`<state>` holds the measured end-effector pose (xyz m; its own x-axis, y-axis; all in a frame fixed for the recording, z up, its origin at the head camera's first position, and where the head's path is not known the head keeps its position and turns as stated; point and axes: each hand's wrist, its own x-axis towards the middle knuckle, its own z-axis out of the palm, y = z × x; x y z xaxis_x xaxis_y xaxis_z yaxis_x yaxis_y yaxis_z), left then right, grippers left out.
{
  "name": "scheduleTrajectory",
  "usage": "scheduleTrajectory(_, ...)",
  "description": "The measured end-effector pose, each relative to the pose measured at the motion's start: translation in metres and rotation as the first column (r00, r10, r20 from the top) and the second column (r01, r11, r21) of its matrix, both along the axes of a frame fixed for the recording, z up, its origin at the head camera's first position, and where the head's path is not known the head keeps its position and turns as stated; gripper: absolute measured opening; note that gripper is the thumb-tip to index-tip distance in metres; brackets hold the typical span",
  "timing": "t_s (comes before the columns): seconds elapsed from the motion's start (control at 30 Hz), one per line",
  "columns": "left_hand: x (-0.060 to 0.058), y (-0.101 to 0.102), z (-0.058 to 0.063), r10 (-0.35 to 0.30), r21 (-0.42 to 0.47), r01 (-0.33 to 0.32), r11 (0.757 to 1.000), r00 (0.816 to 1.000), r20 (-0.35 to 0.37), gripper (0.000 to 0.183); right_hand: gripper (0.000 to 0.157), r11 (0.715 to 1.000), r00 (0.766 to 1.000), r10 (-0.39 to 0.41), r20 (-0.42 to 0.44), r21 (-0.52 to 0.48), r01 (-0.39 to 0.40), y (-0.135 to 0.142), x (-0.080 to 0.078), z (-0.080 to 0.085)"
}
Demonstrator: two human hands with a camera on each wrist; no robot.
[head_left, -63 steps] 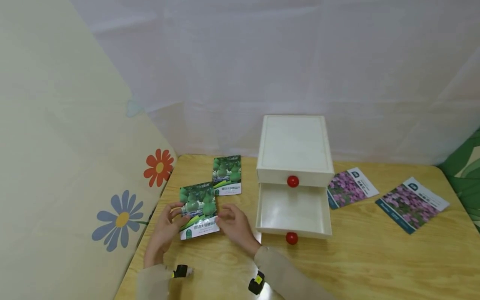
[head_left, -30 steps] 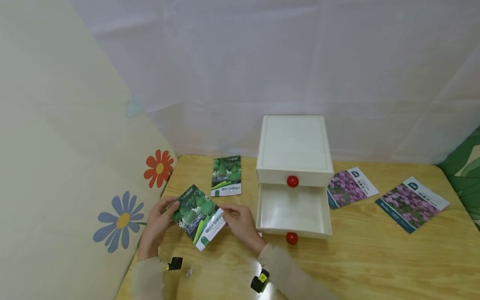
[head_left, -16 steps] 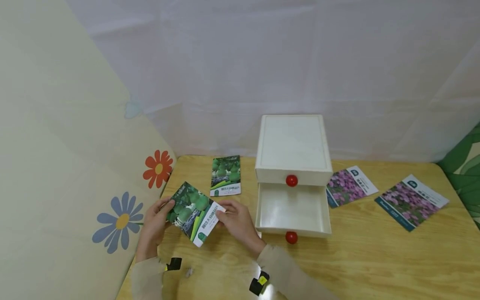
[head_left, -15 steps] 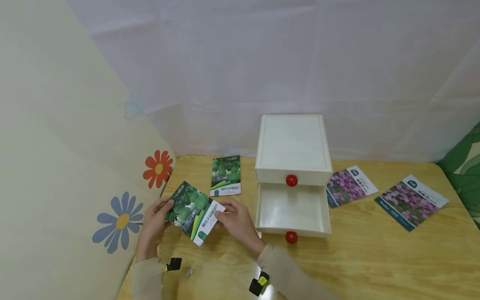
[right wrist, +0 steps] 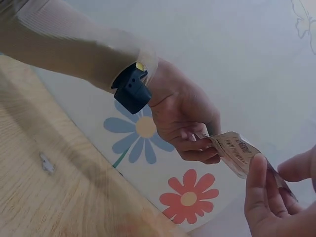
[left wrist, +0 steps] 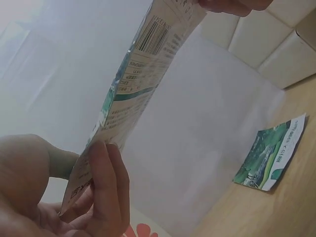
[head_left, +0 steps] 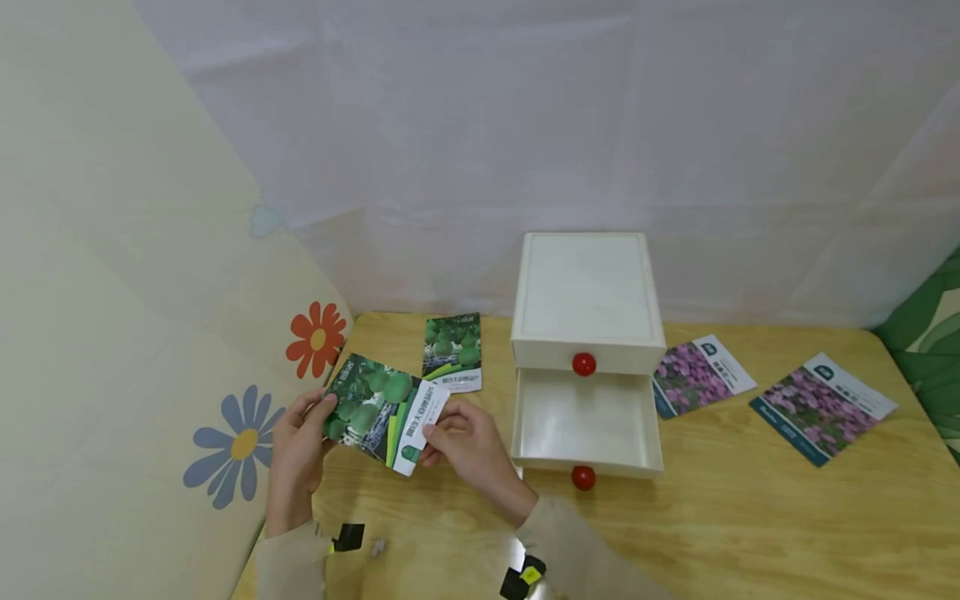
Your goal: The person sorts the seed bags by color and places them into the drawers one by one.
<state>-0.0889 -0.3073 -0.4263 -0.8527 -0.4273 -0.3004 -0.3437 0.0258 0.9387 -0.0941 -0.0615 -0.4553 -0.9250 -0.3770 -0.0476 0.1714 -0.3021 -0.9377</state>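
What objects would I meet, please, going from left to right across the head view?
Blue-petalled printed flower, nearer green-and-white rectangular packet, white box-shaped drawer unit, left purple-flowered rectangular packet, right purple-flowered rectangular packet.

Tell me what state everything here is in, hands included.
Held green packet: lifted, tilted, gripped at both ends.
Left hand: pinching its green end.
Right hand: pinching its white end.
Other green packet: lying picture up, partly hidden.
Upper drawer: shut.
Lower drawer: pulled open.
Purple packet nearest drawers: lying picture up, partly hidden.
Farther purple packet: lying picture up.
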Motion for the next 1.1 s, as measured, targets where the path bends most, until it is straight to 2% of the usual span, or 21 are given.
scheduleTrajectory(0.1, 0.002, 0.004, 0.005, -0.008, 0.015, 0.008, 1.0, 1.0, -0.028, 0.038, 0.019, 1.0, 1.0, -0.008, -0.017, 0.001, 0.008, 0.004, 0.002, 0.005)
scheduleTrajectory(0.3, 0.008, 0.007, 0.014, -0.07, 0.03, 0.072, 0.997, 0.996, -0.06, 0.03, 0.018, 0.998, 0.998, -0.019, -0.067, 0.05, 0.023, 0.017, 0.005, 0.014)
scheduleTrajectory(0.5, 0.014, 0.012, 0.022, -0.155, 0.005, 0.156, 0.988, 0.985, -0.078, 0.025, 0.016, 0.991, 0.991, -0.03, -0.131, 0.123, 0.047, 0.037, 0.002, 0.023)
scheduleTrajectory(0.7, 0.016, 0.019, 0.028, -0.209, -0.026, 0.208, 0.978, 0.974, -0.082, 0.022, 0.013, 0.982, 0.99, -0.043, -0.136, 0.175, 0.067, 0.052, -0.001, 0.028)
scheduleTrajectory(0.97, 0.02, 0.028, 0.032, -0.286, -0.057, 0.281, 0.958, 0.954, -0.093, 0.028, 0.012, 0.974, 0.99, -0.046, -0.135, 0.216, 0.074, 0.073, -0.001, 0.03)
scheduleTrajectory(1.1, 0.019, 0.033, 0.033, -0.33, -0.053, 0.326, 0.944, 0.937, -0.117, 0.029, 0.017, 0.966, 0.989, -0.034, -0.144, 0.248, 0.07, 0.086, -0.001, 0.032)
